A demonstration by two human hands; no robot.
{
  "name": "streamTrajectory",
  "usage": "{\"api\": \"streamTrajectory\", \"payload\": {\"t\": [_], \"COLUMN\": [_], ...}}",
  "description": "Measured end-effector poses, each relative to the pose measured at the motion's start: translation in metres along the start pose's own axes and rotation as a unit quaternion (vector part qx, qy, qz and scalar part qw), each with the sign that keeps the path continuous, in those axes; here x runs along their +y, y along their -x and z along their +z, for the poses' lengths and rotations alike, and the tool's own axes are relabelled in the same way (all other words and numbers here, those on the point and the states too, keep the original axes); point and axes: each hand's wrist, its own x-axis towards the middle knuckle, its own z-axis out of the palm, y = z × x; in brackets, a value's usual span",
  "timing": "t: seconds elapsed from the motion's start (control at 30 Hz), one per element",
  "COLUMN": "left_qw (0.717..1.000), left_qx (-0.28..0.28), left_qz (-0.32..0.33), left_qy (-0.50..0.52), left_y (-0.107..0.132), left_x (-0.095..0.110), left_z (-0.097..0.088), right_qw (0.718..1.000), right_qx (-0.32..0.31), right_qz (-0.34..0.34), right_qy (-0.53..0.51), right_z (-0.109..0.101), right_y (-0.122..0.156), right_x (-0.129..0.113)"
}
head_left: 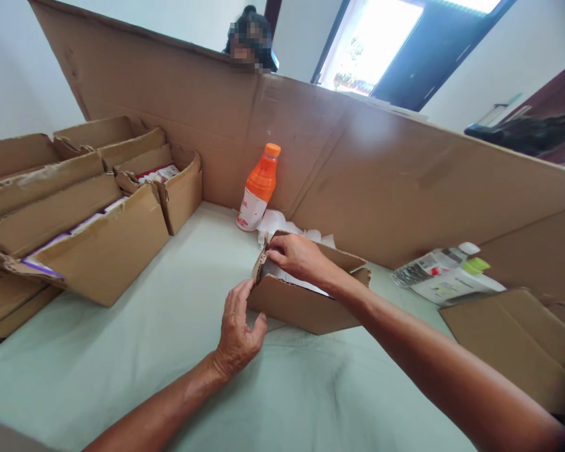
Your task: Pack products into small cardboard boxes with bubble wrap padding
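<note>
A small open cardboard box (306, 312) stands on the table in front of me, with white contents (289, 277) partly visible inside. My right hand (295, 252) reaches over it from the right, its curled fingers closed on the box's left end near the rim. Part of that grip is hidden behind the knuckles. Beside the same end, my left hand (241, 328) is open, thumb apart, fingertips at the box's left corner and nothing held. Just behind the box lies crumpled white plastic wrap (274, 222). An orange-capped bottle (258, 188) stands behind that, tilted in view.
Several open cardboard boxes (127, 245) with packets inside crowd the left. A clear bottle (428, 265) and a white bottle with green cap (452, 284) lie at right, near folded cardboard (508, 339). A tall cardboard wall (386, 176) bounds the table's (179, 326) back; a person is beyond it.
</note>
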Motion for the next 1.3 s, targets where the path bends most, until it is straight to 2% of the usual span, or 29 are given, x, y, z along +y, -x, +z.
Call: {"api": "streamTrajectory", "payload": {"t": [0.17,0.4,0.5,0.57,0.63,0.73,0.8,0.87,0.93,1.0,1.1,1.2,1.3], "left_qw": [1.0,1.0,0.999,0.999,0.999,0.999,0.998,0.997,0.993,0.985,0.969,0.955,0.957], "left_qx": [0.001,0.014,0.01,0.009,0.009,0.006,-0.002,-0.013,-0.025,-0.034,-0.068,-0.101,-0.103], "left_qz": [0.005,0.026,0.031,0.028,0.022,0.012,-0.003,-0.036,-0.084,-0.136,-0.202,-0.233,-0.216], "left_qy": [0.008,0.007,0.014,0.021,0.028,0.045,0.059,0.07,0.082,0.098,0.126,0.153,0.164], "left_y": [0.001,0.002,0.001,0.0,-0.002,-0.006,-0.008,-0.01,-0.012,-0.013,-0.017,-0.021,-0.013], "left_x": [-0.002,-0.007,-0.008,-0.009,-0.009,-0.01,-0.009,-0.009,-0.008,-0.008,-0.005,0.004,0.023], "left_z": [0.001,0.002,0.001,0.0,-0.001,-0.004,-0.006,-0.008,-0.01,-0.012,-0.013,-0.01,0.003], "right_qw": [0.995,0.997,0.998,1.0,0.995,0.957,0.917,0.875,0.846,0.847,0.858,0.855,0.835], "right_qx": [-0.066,-0.068,-0.059,-0.01,0.09,0.265,0.366,0.433,0.433,0.377,0.308,0.275,0.285], "right_qz": [-0.028,-0.02,-0.025,-0.024,-0.01,0.027,0.07,0.142,0.23,0.267,0.236,0.221,0.246], "right_qy": [-0.074,0.027,0.025,0.001,-0.042,-0.113,-0.141,-0.162,-0.21,-0.264,-0.337,-0.38,-0.402], "right_z": [-0.001,0.017,0.012,0.002,-0.009,-0.01,0.007,0.037,0.073,0.106,0.132,0.133,0.13], "right_y": [0.001,-0.008,-0.007,0.002,0.025,0.085,0.134,0.177,0.203,0.206,0.181,0.16,0.178], "right_x": [0.006,0.008,0.006,0.005,0.008,0.019,0.035,0.056,0.078,0.092,0.094,0.089,0.093]}}
